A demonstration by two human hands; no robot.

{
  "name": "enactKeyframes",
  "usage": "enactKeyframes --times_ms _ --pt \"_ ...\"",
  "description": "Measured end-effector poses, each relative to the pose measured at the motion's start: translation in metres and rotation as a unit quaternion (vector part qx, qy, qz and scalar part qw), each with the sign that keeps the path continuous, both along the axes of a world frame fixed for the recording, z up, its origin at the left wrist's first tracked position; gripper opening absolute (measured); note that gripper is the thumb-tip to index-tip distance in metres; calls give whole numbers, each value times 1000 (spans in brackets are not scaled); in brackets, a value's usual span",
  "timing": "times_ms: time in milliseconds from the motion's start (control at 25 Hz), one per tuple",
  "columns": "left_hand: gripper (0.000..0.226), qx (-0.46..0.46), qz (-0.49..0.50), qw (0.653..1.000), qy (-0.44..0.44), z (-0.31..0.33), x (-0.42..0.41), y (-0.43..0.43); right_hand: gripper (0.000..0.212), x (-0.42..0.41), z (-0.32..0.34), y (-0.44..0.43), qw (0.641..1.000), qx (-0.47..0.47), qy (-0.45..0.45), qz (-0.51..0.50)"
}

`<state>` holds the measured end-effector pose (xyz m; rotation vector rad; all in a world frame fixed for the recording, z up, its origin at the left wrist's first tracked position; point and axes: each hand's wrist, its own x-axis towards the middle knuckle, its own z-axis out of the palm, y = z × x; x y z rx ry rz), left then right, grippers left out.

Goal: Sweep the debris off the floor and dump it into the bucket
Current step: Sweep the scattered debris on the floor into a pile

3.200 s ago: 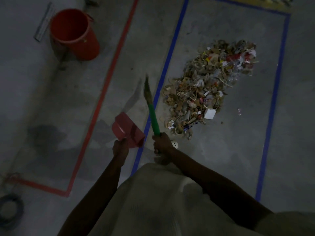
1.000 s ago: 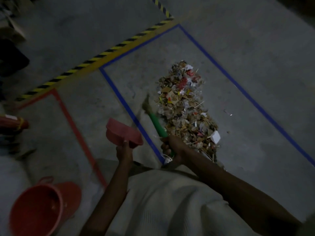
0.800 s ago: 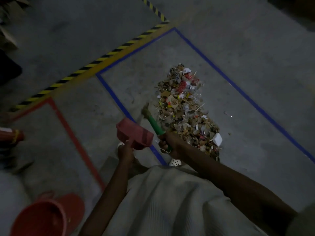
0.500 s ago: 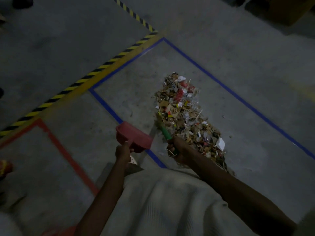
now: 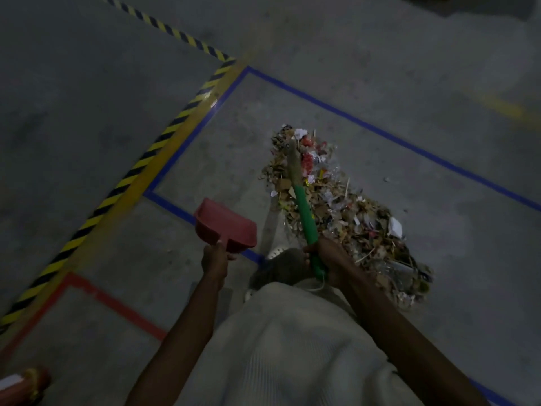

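A long heap of debris [image 5: 345,212], made of paper scraps, sticks and wrappers, lies on the grey concrete floor inside a blue-taped rectangle. My right hand [image 5: 328,259] grips the green handle of a hand broom [image 5: 304,218], whose bristle end reaches over the far part of the heap. My left hand [image 5: 215,260] holds a red dustpan [image 5: 225,224] by its handle, raised just left of the heap above the blue tape line. The bucket is out of view.
Yellow-and-black hazard tape [image 5: 140,162] runs diagonally at the left. Red tape [image 5: 117,306] marks another floor area near my left arm. A red cylindrical object [image 5: 23,385] shows at the bottom left corner. My foot [image 5: 278,259] stands beside the heap.
The view has turned away from the red bucket, which has left the frame. The broom has swung from left of the heap to over it. The dustpan stays raised in my left hand.
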<state>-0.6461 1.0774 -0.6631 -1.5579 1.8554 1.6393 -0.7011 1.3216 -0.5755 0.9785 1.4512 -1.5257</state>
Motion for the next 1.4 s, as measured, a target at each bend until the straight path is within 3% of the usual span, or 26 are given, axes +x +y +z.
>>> enactKeyframes --times_ms 120,240,400,520,640,800,880,1000,1080,1240,1400 --pt "41 29 -38 999 -25 -9 -29 -31 8 -23 -14 -29 998 65 17 8" --pt "34 41 -54 996 -56 -12 -53 -71 16 -34 -31 -66 997 71 16 32" --pt "36 0 -36 995 -91 -14 -74 -120 46 -43 -41 -107 996 56 -25 67" --pt "41 -27 -7 994 -104 -18 -83 -139 30 -65 -56 -135 986 23 -45 158" --pt "42 -32 2 992 -124 -19 -87 -151 13 -91 -74 -158 949 40 -54 307" --pt "43 -14 14 990 -142 -20 -94 -162 6 -116 -97 -172 928 79 -57 360" --pt "43 3 6 989 -148 -21 -102 -166 10 -125 -107 -165 929 128 -38 346" --pt "43 20 -16 990 -142 -22 -117 -174 36 -135 -110 -153 930 217 -6 296" --pt "43 25 -38 990 -131 -22 -135 -181 37 -139 -106 -150 935 240 29 259" --pt "42 46 -58 993 -88 -19 -176 -188 23 -141 -88 -141 974 182 70 112" --pt "30 72 -118 989 -61 -18 -229 -203 30 -137 -69 -163 990 119 71 20"
